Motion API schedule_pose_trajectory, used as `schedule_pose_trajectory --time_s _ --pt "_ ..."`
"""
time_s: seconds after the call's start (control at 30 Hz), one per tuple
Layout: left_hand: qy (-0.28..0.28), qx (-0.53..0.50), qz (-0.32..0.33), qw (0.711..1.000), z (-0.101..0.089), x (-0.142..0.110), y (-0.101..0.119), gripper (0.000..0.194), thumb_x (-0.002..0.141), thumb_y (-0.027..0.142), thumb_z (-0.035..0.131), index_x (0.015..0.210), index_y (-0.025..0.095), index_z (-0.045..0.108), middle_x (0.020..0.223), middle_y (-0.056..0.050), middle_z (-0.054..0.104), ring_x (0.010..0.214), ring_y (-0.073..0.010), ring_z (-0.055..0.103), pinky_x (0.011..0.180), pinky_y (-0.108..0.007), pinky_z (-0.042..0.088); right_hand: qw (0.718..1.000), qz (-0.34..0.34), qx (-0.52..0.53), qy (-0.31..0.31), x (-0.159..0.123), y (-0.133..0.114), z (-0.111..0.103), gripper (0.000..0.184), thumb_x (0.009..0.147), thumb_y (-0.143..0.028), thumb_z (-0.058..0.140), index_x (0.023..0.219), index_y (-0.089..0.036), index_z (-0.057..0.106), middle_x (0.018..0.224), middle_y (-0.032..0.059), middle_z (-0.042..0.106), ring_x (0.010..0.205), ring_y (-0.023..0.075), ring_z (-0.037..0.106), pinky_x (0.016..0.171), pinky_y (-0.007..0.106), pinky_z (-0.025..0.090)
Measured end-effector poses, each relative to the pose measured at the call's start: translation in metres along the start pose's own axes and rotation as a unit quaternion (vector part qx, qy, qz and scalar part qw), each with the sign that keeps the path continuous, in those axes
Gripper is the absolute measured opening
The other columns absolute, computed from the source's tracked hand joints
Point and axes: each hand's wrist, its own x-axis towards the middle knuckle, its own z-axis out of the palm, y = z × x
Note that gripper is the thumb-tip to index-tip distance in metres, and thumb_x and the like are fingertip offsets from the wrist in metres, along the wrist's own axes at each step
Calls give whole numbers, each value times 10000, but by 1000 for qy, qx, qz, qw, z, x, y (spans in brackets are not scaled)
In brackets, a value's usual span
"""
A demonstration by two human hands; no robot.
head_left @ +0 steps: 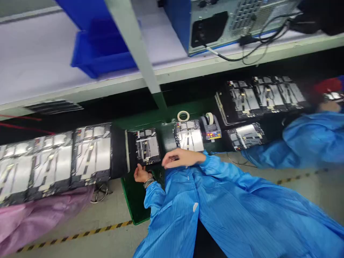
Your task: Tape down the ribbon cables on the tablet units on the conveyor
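Note:
An opened tablet (147, 146), with silver battery plates and dark ribbon cables showing, lies in front of me. My left hand (142, 175), with a band at its wrist, pinches this tablet's lower left edge, thumb on top. My right hand (182, 157) hovers palm down to the right, fingers loosely bent with a gap at the thumb and nothing visible in them. Behind it lies a second opened tablet (190, 136), its lower edge partly covered by the hand. A grey tape dispenser (211, 127) with a lit panel stands beside that one.
Stacked trays of similar tablets stand at left (91, 154) and right (243, 98). A tape roll (183, 115) lies behind. Overhead, a shelf holds a blue bin (104, 53) and a computer case (209, 28). A co-worker's blue sleeve (314, 139) reaches in; a pink garment (45, 215) shows left.

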Motion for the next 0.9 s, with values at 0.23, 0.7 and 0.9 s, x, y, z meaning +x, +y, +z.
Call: schedule_pose_trajectory --time_s 0.23,0.7,0.9 --pt "52 86 87 991 -13 -21 -23 398 925 588 583 768 258 427 727 11 499 669 -182 542 616 -324 474 648 67 192 734 -165 102 -83 206 849 -307 827 827 -177 669 656 -12 667 534 102 565 494 198 454" --pt "-338 99 168 921 77 -91 36 286 934 447 678 842 189 596 732 7 642 614 -123 578 570 -239 419 541 70 344 764 -118 186 -111 105 884 -127 732 817 -156 656 621 -24 647 493 70 568 445 134 450" --pt "-353 109 166 914 80 -90 35 289 935 446 684 837 186 604 717 8 639 627 -131 587 587 -247 422 476 74 376 792 -111 195 -102 183 846 -170 756 822 -197 576 596 -69 608 508 89 605 453 146 486"
